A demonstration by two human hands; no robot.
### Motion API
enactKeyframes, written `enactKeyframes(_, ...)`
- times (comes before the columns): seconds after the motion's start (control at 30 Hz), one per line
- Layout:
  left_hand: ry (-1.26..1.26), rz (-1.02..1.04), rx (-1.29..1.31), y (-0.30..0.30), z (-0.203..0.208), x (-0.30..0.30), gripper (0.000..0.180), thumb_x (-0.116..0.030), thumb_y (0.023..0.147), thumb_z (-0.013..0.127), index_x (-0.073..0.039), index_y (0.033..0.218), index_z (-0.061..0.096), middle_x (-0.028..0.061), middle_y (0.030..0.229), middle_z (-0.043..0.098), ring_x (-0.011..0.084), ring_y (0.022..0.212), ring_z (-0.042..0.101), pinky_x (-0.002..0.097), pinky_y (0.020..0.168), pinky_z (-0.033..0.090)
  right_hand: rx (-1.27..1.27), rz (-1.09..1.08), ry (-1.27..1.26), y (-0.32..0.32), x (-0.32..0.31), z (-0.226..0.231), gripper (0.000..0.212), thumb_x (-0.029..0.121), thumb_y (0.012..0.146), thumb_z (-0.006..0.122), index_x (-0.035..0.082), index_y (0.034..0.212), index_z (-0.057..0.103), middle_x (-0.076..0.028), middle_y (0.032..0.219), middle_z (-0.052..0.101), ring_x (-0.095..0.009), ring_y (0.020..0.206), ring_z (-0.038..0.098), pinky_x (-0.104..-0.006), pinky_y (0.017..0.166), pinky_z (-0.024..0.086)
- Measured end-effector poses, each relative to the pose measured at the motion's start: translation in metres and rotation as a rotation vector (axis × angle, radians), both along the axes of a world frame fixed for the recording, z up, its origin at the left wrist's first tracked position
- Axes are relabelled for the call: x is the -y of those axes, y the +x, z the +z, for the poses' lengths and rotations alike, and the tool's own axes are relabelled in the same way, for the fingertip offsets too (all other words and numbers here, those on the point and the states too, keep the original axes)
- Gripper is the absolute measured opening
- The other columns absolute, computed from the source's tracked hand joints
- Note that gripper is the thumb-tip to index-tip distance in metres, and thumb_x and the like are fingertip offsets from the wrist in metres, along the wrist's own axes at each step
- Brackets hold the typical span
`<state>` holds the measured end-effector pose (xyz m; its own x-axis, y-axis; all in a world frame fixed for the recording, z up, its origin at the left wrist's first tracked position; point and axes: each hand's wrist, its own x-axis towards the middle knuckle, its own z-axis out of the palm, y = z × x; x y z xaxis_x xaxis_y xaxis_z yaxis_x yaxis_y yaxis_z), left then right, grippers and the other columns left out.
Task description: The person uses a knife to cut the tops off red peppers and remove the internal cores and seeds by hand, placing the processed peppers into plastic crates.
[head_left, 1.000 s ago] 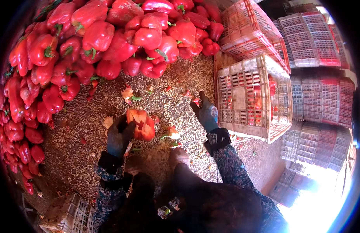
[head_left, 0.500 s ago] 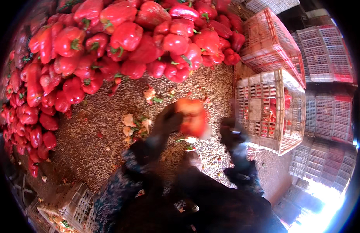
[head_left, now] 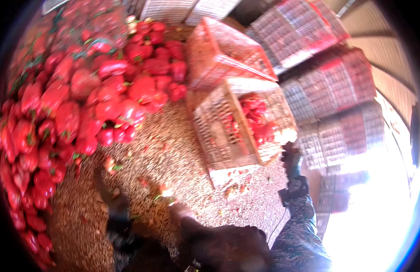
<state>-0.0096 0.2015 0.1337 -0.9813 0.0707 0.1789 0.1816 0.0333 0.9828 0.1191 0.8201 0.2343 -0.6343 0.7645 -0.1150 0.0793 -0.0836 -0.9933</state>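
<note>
My left hand (head_left: 115,199), dark and smeared by motion, hangs low over the floor near the front of a big heap of red bell peppers (head_left: 67,120). Its fingers cannot be made out, and no pepper shows in it. Over on the right, my right hand (head_left: 291,158) is at the near right corner of a worn, pale slatted crate (head_left: 219,129). Whether it touches the rim is unclear, and its fingers are blurred and dark. Inside that crate lie several red bell peppers (head_left: 257,115).
A reddish crate (head_left: 223,45) stands behind the pale one. Tall stacks of crates (head_left: 330,84) line the right side, with strong glare below them. Pepper scraps (head_left: 164,190) litter the speckled floor (head_left: 151,149) between the heap and the crate.
The view has swung right, so heap and crates sit further left. The red pepper formerly in my left hand no longer shows there. My hands have spread apart, the right now beside the crate.
</note>
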Motion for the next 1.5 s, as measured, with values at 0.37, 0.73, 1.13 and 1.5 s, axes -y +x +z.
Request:
enactKeyframes(0.37,-0.527,0.504,0.227,0.075,-0.178,0.064,0.053,-0.040,0.107,0.042,-0.007,0.149,0.044,0.0204,0.156,0.034,0.0356,0.137,0.045,0.0454,0.104,0.046,0.240,-0.017,0.266,-0.032,0.100,0.015,0.049,0.035,0.092,0.067,0.004,0.129,0.059,-0.009,0.103,0.073,-0.011,0.057,0.055,-0.0264,0.048,0.043)
enactKeyframes(0.73,-0.465,0.256,-0.054,0.079,-0.114,0.100,0.046,-0.038,0.107,0.040,-0.006,0.136,0.055,0.0181,0.133,0.058,0.0328,0.123,0.054,0.0464,0.102,0.048,0.587,0.884,0.195,-0.027,0.360,-0.021,0.034,0.014,0.094,0.065,0.000,0.124,0.058,-0.007,0.099,0.068,-0.009,0.062,0.059,-0.0231,0.049,0.048)
enactKeyframes(1.13,-0.963,1.753,0.044,0.158,-0.109,0.505,0.057,-0.030,0.094,0.067,0.004,0.137,0.051,0.0275,0.126,0.061,0.0402,0.117,0.059,0.0461,0.100,0.046,0.511,0.770,0.010,-0.042,0.378,-0.116,0.035,0.004,0.089,0.067,-0.001,0.123,0.062,-0.006,0.084,0.068,-0.007,0.049,0.053,-0.0214,0.037,0.040)
enactKeyframes(1.5,-0.844,0.824,0.450,0.168,-0.129,0.618,0.105,-0.050,0.075,0.084,0.002,0.152,0.034,0.0230,0.141,0.053,0.0331,0.129,0.054,0.0407,0.108,0.044,0.804,0.904,0.195,-0.058,0.402,-0.145,0.032,0.009,0.090,0.065,0.000,0.120,0.063,-0.010,0.082,0.069,-0.012,0.045,0.053,-0.0248,0.039,0.040)
